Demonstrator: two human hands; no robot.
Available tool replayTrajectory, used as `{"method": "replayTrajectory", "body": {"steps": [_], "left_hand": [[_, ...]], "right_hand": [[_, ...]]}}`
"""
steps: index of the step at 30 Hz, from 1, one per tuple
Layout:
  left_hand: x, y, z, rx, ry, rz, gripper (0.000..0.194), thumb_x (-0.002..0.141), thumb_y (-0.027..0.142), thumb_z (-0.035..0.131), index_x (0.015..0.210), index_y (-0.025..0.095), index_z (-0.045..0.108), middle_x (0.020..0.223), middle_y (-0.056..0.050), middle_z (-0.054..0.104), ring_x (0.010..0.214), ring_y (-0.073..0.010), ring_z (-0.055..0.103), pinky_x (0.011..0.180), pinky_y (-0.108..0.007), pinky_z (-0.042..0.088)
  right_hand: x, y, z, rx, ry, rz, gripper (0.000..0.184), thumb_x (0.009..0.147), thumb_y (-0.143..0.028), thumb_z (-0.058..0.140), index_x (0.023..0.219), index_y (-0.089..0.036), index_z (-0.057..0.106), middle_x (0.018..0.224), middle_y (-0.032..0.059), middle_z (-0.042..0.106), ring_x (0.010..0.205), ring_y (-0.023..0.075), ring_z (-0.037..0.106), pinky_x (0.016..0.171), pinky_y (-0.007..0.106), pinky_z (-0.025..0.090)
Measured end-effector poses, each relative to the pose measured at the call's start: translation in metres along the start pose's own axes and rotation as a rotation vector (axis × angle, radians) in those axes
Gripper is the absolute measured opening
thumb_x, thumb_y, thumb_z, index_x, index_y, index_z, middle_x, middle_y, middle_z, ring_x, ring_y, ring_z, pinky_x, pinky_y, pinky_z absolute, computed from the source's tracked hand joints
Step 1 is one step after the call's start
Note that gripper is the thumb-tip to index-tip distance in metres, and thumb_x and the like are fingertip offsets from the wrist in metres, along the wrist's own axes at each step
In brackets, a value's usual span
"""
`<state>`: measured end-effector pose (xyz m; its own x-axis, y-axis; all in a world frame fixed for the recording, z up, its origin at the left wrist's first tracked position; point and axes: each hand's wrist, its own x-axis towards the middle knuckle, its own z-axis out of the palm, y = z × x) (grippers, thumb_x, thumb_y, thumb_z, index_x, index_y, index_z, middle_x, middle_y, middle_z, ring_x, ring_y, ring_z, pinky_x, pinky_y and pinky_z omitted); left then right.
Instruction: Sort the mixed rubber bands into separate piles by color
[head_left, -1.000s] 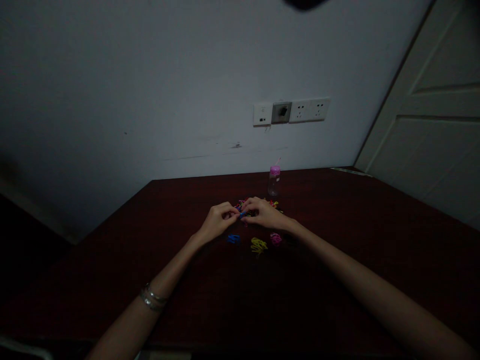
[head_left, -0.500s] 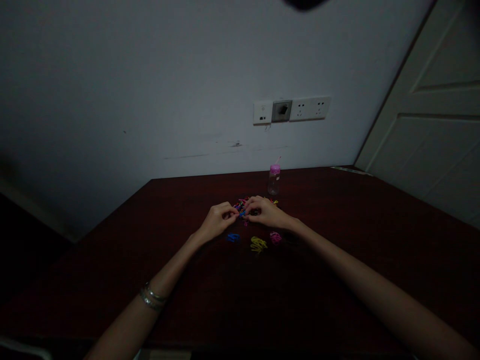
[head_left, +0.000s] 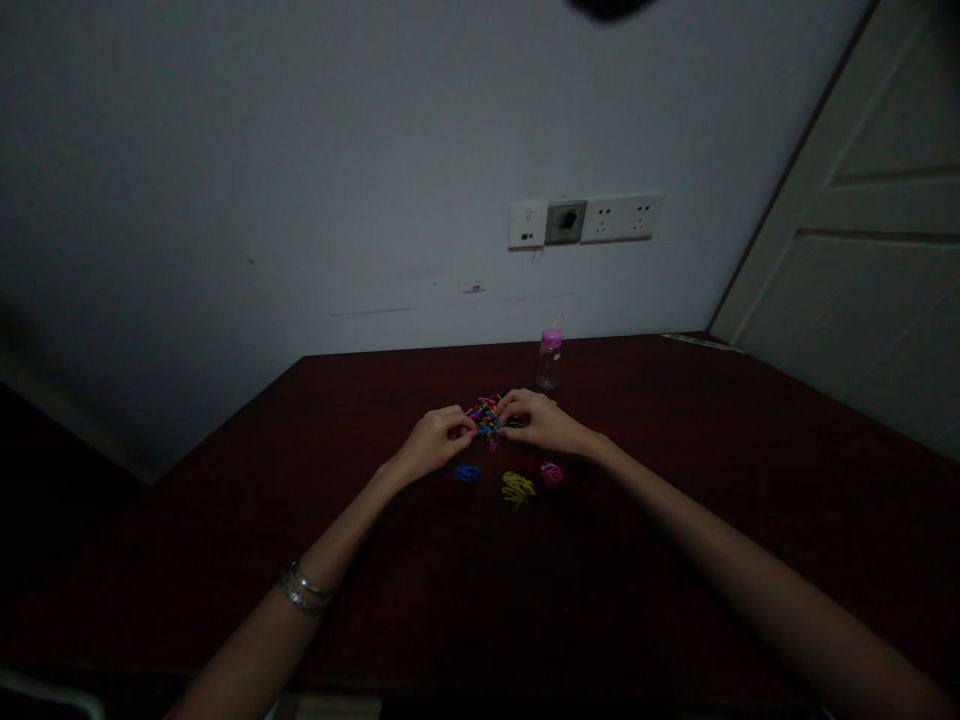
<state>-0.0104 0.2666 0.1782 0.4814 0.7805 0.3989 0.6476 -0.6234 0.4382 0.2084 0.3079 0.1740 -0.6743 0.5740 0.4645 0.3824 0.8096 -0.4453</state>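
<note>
Near the middle of the table, a pile of small multicoloured loops (head_left: 487, 412), which look like rubber hair ties, lies between my hands. My left hand (head_left: 437, 437) is at the pile's left edge, thumb and forefinger pinched together; whatever they grip is too small to make out. On the right edge rests my right hand (head_left: 541, 422), its fingers curved over the loops and thumb slightly apart from them. Closer to me lie three single-colour bunches: blue hair ties (head_left: 466, 473), yellow hair ties (head_left: 517, 487) and pink hair ties (head_left: 551, 474).
A clear bottle with a pink lid (head_left: 550, 360) stands behind the pile on the dark red table (head_left: 360, 400). The wall behind carries a row of sockets (head_left: 585, 221). A white panelled door (head_left: 870, 240) borders the table on the right. The light is dim.
My right hand has shifted slightly right, away from my left fingertips, uncovering more of the pile between them. My left hand and the three bunches look unmoved.
</note>
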Motion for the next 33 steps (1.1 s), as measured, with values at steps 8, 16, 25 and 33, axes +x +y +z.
{"method": "replayTrajectory", "body": {"steps": [8, 16, 25, 33], "left_hand": [[0.0, -0.009, -0.014, -0.153, -0.289, -0.108, 0.013, 0.07, 0.013, 0.053, 0.073, 0.012, 0.066, 0.066, -0.001, 0.059, 0.058, -0.009, 0.049, 0.054, -0.019, 0.037], [-0.003, -0.015, -0.016, -0.186, -0.435, -0.134, 0.016, 0.069, 0.019, 0.053, 0.074, 0.012, 0.067, 0.059, -0.001, 0.059, 0.051, -0.008, 0.045, 0.047, -0.018, 0.032], [-0.004, -0.026, -0.014, -0.18, -0.567, -0.185, 0.017, 0.066, 0.016, 0.054, 0.075, 0.011, 0.066, 0.066, -0.002, 0.062, 0.057, -0.0095, 0.051, 0.053, -0.019, 0.036], [-0.003, -0.025, -0.013, -0.175, -0.576, -0.213, 0.016, 0.065, 0.016, 0.055, 0.075, 0.011, 0.066, 0.065, -0.001, 0.061, 0.057, -0.0095, 0.05, 0.053, -0.019, 0.036]], "right_hand": [[-0.012, 0.012, -0.009, -0.216, -0.116, 0.065, 0.002, 0.069, -0.018, 0.063, 0.068, -0.018, 0.065, 0.098, 0.0068, 0.056, 0.094, 0.0216, 0.048, 0.08, 0.035, 0.042], [-0.013, 0.014, -0.006, -0.244, -0.234, 0.07, 0.005, 0.067, -0.016, 0.065, 0.071, -0.019, 0.067, 0.094, 0.0071, 0.054, 0.093, 0.023, 0.046, 0.076, 0.036, 0.042], [-0.011, 0.013, -0.031, -0.182, -0.152, 0.07, 0.008, 0.073, -0.019, 0.061, 0.076, -0.017, 0.067, 0.093, 0.007, 0.057, 0.089, 0.0192, 0.051, 0.08, 0.034, 0.041], [-0.014, 0.022, -0.046, -0.127, -0.058, 0.092, 0.01, 0.074, -0.021, 0.06, 0.079, -0.017, 0.067, 0.094, 0.0074, 0.056, 0.082, 0.0169, 0.055, 0.075, 0.031, 0.045]]}}
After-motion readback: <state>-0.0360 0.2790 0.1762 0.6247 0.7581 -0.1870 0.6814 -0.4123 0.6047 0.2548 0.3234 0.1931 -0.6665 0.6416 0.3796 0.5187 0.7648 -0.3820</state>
